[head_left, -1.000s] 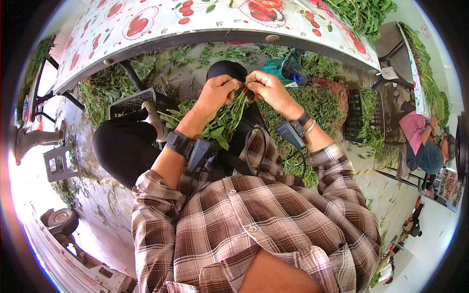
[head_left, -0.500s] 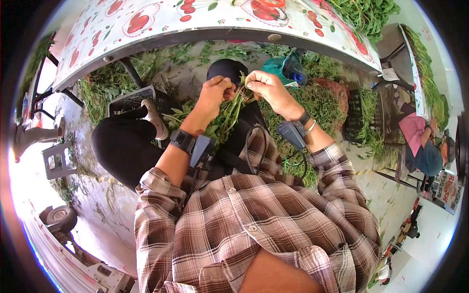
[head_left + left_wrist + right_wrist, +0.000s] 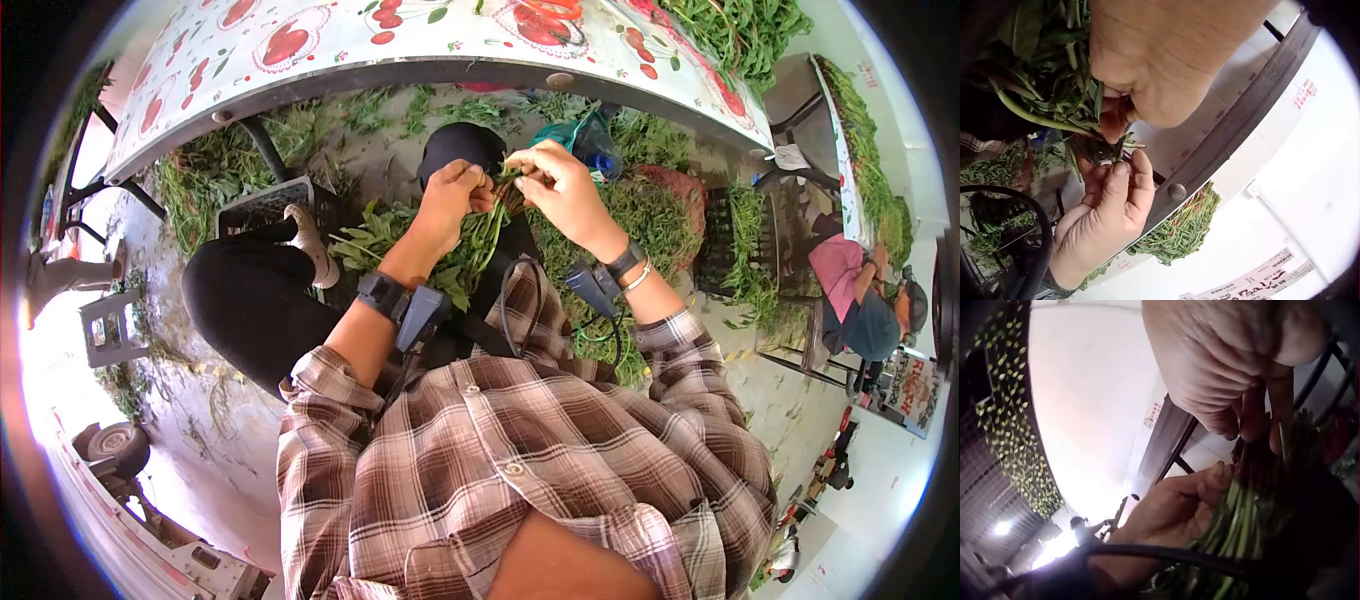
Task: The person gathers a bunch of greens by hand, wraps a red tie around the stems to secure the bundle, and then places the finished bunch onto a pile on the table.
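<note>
left to right: black crate (image 3: 250, 202) on the floor at left, then left hand (image 3: 448, 208); fingers curled in, thumb closed down, holding the stem part of the leafy bunch (image 3: 470, 255). little gap in that grip. left hand about where it was a moment ago.

bunch sits over the lap, between and just below the two hands, near side of the table (image 3: 400, 75).

right hand (image 3: 568, 195) is the main change: it has rolled over, knuckles higher, fingers bent down onto the stem ends. thumb and fingertips pinch there, nearly closed. stem ends stood up between the hands half a second ago, now lean right toward the right fingers. judgement: work is at the stem end, left steadies, right handles the tips; bunch seems under control.

look of bunch: long pale green stems gathered close, reddish-dark near the held part, broad green leaves fanned out left and near. tips uneven. can't tell if anything is tied round it.
</note>
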Demonstrator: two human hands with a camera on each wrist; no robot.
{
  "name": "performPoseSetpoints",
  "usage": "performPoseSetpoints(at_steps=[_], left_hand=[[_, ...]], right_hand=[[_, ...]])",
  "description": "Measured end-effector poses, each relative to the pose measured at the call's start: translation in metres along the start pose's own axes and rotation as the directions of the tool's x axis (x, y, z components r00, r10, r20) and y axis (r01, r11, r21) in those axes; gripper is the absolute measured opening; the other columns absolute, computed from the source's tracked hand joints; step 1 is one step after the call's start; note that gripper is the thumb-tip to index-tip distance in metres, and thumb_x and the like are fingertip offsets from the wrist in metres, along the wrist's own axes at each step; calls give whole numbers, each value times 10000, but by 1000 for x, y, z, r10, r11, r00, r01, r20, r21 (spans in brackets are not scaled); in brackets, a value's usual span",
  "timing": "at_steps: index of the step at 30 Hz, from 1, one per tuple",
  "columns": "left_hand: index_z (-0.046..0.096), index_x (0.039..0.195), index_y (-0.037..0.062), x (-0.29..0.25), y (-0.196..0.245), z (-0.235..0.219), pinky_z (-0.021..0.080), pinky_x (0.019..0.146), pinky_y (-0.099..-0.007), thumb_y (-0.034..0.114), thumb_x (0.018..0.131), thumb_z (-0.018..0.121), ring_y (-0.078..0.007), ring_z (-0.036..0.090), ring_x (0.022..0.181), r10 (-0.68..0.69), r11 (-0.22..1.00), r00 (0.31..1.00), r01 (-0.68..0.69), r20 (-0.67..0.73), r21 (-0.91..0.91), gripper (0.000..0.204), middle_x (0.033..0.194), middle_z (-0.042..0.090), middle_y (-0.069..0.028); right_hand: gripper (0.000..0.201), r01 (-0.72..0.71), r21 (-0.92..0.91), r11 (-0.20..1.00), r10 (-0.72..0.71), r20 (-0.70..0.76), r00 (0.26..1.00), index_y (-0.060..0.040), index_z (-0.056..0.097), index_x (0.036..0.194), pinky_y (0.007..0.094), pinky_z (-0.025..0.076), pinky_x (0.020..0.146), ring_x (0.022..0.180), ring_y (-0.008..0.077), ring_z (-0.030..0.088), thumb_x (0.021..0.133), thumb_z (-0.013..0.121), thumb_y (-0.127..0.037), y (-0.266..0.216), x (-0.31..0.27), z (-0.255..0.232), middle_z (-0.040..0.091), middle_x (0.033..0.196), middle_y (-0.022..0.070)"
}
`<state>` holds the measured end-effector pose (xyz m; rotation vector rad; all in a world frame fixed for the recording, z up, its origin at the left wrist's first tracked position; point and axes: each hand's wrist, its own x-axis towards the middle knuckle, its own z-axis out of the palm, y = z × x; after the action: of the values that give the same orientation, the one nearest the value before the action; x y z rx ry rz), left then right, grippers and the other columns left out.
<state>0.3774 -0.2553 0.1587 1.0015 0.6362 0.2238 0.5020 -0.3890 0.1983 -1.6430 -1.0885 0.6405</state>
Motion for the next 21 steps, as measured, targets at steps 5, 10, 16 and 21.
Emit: performPoseSetpoints(at_steps=[5,10,16,21], left_hand=[[548,861,-6,-1,-3,2,500,626,-294,151,937,494,-155,572,666,51,999,999,-51,-6,3,183,804,582,-71],[542,858,2,-1,-4,1,493,608,-296,157,938,494,-151,566,654,69,997,998,-69,4,17,181,788,576,-71],[539,860,0,-3,-4,2,494,597,-291,169,941,492,-149,568,643,71,997,997,-71,-21,17,193,783,578,-73],[535,851,1,-4,-5,1,494,590,-288,169,941,490,-148,568,637,75,997,997,-74,-25,20,196,786,582,-75]], right_hand=[[274,190,-346,919,-198,12,980,-59,612,1032,261,470,649,739,143,566,780,586,43,-4,-3,3,535,966,60],[137,205,-479,853,-217,32,976,-45,609,902,348,503,675,791,286,605,777,615,9,-1,-1,11,558,933,91],[100,232,-440,868,-244,30,969,-40,601,889,352,497,679,800,291,599,799,594,3,-5,-2,9,562,913,96],[126,294,-352,888,-321,-18,947,-33,604,909,322,479,642,745,255,588,797,599,25,-3,2,8,570,889,91]])
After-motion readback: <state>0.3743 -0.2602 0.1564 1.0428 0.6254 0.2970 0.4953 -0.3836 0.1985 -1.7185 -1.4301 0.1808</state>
